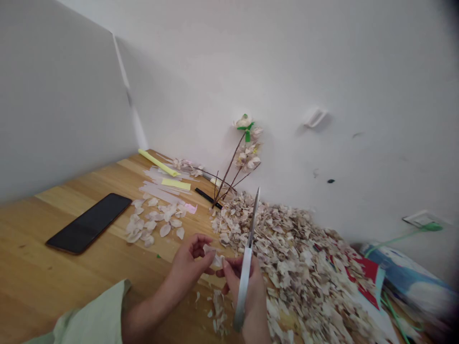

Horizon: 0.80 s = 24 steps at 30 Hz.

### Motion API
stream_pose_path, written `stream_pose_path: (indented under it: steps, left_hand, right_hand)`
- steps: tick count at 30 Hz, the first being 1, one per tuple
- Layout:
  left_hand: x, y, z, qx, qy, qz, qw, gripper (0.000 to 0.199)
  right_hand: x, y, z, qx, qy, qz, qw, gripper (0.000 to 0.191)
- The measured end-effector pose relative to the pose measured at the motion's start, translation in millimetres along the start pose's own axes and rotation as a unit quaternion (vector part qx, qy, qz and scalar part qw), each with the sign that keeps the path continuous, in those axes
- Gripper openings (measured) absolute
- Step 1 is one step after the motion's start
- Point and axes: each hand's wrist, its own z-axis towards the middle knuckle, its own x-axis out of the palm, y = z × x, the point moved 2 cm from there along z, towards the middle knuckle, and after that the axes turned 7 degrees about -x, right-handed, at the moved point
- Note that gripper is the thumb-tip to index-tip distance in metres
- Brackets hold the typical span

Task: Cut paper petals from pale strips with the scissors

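Observation:
My left hand (195, 258) pinches a pale, thin petal (215, 257) between thumb and fingers, low in the middle of the view. The fingertips of my right hand (247, 286) meet the same petal from the other side. Scissors (246, 267) also hang at my right hand, their blades pointing up and away, the pale handle lying across the hand. Just right of the hands spreads a large heap of dry, whitish-brown petals (287, 248). Left of the hands lies a looser group of pale petals (154, 217) on the wooden table (107, 277).
A black phone (89, 223) lies at the left. Behind the petals are pale strips (161, 191), a yellow roll (159, 162) and a black pen (208, 198). Flower stems (229, 167) lean on the wall. A blue and white package (409, 277) sits far right.

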Motion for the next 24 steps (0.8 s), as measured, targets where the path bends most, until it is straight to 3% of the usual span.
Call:
stream_pose_path:
  steps: [3,16,24]
  left_hand:
    - [-0.3,0.8,1.0,-0.031,0.003,-0.039,0.999,0.047]
    - [-0.5,3.7,-3.0,-0.120,0.040,-0.105,0.986,0.045]
    - [-0.1,-4.1,-2.3,-0.096,0.018,-0.092,0.991,0.049]
  right_hand:
    - [2.7,3.7,-0.1,0.014,-0.014,0.033,0.999,0.035]
    - [5.5,-2.0,-2.8,-0.008,-0.074,0.045,0.996,0.035]
    - [8.5,-5.9,-4.4,-0.014,-0.079,0.020,0.997,0.043]
